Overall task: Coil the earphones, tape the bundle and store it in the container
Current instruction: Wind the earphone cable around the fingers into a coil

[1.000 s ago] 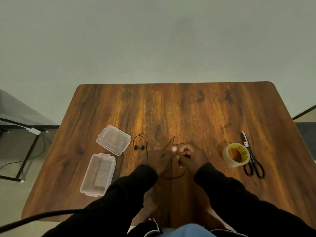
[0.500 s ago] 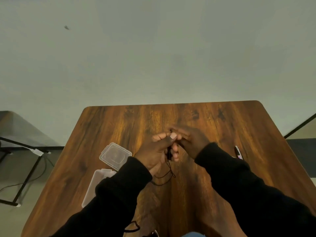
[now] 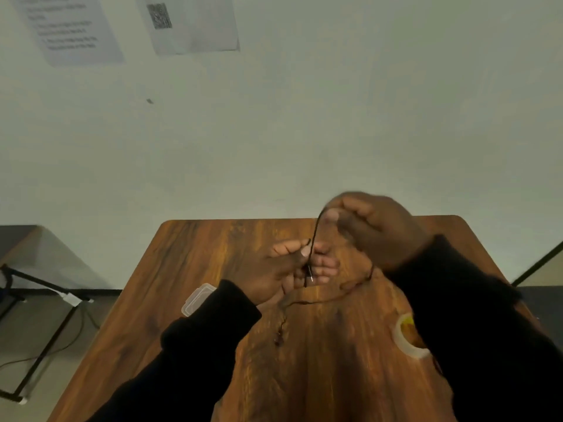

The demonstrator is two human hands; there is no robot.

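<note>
Both hands are raised above the wooden table [image 3: 195,263]. My left hand [image 3: 280,269] pinches the plug end of the black earphones [image 3: 313,239] between thumb and fingers. My right hand [image 3: 377,226], higher and to the right, grips the same cord and holds it taut above the left hand. The rest of the cord hangs down in a loose loop to the earbuds [image 3: 278,339] dangling over the table. A corner of the clear plastic container lid [image 3: 196,300] shows beside my left sleeve. The tape roll [image 3: 406,336] lies partly hidden under my right sleeve.
Two printed sheets [image 3: 189,22] hang on the pale wall behind the table. A black metal frame with a cable [image 3: 45,330] stands on the floor to the left. The container body and the scissors are hidden by my arms.
The view has tilted upward. My right hand has pulled up and to the right, drawing the cord out from my left hand. The earbuds now hang in the air.
</note>
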